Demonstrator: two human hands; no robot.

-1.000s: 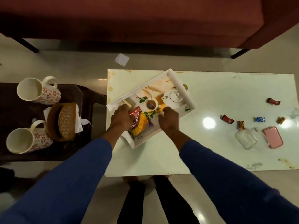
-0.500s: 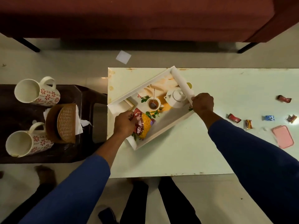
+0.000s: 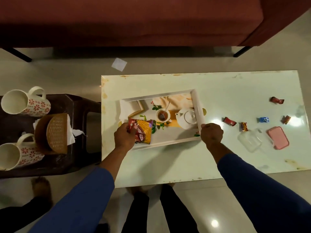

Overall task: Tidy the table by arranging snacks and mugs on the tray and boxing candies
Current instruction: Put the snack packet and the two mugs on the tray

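Head view: the white rectangular printed tray (image 3: 168,143) is being gripped at its right end by the right hand (image 3: 211,134), while the left hand (image 3: 123,137) is pinching the red-and-yellow snack packet (image 3: 143,132); the tray is best squared to the bench's (image 3: 235,91) left edge.

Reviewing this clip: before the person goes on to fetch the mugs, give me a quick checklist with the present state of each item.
1. Snack packet on the tray: ok, it lies inside the near left corner, the left hand pinching its edge.
2. Tray steadied: ok, the right hand has its grip on the right rim.
3. Tray flat on the table: cannot tell from this view.
4. Room on the tray for mugs: ok, the rest shows only its printed teapot picture.
5. Mugs on the tray: not ok, both stand on the dark side stool.
6. Candies boxed: not ok, five lie loose on the table beside the open clear box.
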